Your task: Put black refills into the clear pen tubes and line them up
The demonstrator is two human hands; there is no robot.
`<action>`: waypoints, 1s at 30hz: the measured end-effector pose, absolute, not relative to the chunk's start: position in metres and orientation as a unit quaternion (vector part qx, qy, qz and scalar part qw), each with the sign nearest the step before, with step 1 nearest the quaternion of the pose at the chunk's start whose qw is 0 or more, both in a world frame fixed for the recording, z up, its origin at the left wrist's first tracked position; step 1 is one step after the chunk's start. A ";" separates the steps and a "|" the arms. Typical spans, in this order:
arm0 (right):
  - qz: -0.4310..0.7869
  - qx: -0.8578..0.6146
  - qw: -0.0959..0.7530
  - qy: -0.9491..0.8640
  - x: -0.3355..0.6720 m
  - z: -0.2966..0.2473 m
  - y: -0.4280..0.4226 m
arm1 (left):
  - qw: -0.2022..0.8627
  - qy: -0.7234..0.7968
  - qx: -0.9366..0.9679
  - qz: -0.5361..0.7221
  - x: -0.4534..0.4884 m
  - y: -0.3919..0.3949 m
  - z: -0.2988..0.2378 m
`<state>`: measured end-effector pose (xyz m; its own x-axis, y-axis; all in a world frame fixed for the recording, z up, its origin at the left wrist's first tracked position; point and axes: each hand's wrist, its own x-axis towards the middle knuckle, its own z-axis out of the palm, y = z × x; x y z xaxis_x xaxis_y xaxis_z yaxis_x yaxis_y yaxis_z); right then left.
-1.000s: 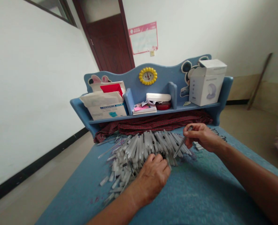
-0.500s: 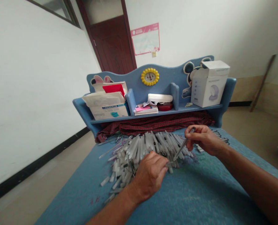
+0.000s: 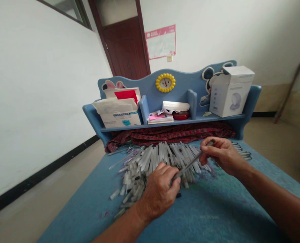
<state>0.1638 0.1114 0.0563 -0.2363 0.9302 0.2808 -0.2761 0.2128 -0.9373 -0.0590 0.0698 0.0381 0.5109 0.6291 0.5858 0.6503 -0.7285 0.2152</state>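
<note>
A slim grey see-through pen (image 3: 192,163) slants between my two hands. My right hand (image 3: 219,152) pinches its dark upper end between thumb and fingers. Its lower end runs into the closed fingers of my left hand (image 3: 161,187), which hide the tip and whatever else they may hold. A small black piece (image 3: 178,195) shows just under the left thumb. Behind and beside the left hand spreads a heap of clear pen barrels (image 3: 152,158), with short frosted pen caps (image 3: 128,195) at its near left side.
Beyond my right wrist lies a row of dark-tipped pens (image 3: 242,153). A blue shelf (image 3: 167,125) rises at the table's back, holding a mask box (image 3: 122,119), a white carton (image 3: 232,94) and a red round tin (image 3: 181,115). Checked cloth (image 3: 165,134) is bunched beneath it.
The pen's lower end has come down to my left fingers; before, it was apart from them. The black piece now shows below the left thumb. The view has shifted slightly.
</note>
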 end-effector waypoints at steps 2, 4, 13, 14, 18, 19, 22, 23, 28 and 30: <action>0.556 -0.298 0.541 -0.555 0.162 0.056 0.111 | 0.023 -0.366 -0.868 -0.335 -0.059 0.069 0.039; 0.559 -0.299 0.543 -0.551 0.160 0.056 0.110 | 0.025 -0.371 -0.866 -0.334 -0.059 0.068 0.041; 0.575 -0.287 0.540 -0.543 0.152 0.053 0.106 | -0.014 -0.394 -0.861 -0.322 -0.061 0.066 0.041; 0.580 -0.283 0.541 -0.539 0.151 0.053 0.106 | -0.040 -0.402 -0.855 -0.324 -0.061 0.066 0.041; 0.597 -0.275 0.549 -0.516 0.146 0.051 0.103 | -0.193 -0.426 -0.821 -0.328 -0.064 0.066 0.041; 0.597 -0.275 0.552 -0.513 0.145 0.052 0.102 | -0.221 -0.430 -0.812 -0.328 -0.064 0.066 0.041; 0.593 -0.280 0.562 -0.504 0.140 0.051 0.099 | -0.255 -0.442 -0.791 -0.336 -0.064 0.065 0.042; 0.591 -0.284 0.565 -0.500 0.138 0.051 0.098 | -0.256 -0.445 -0.788 -0.340 -0.064 0.064 0.043; 0.585 -0.291 0.570 -0.498 0.132 0.048 0.097 | -0.222 -0.439 -0.805 -0.331 -0.064 0.062 0.043; 0.590 -0.289 0.564 -0.501 0.131 0.046 0.098 | -0.203 -0.437 -0.815 -0.323 -0.064 0.061 0.042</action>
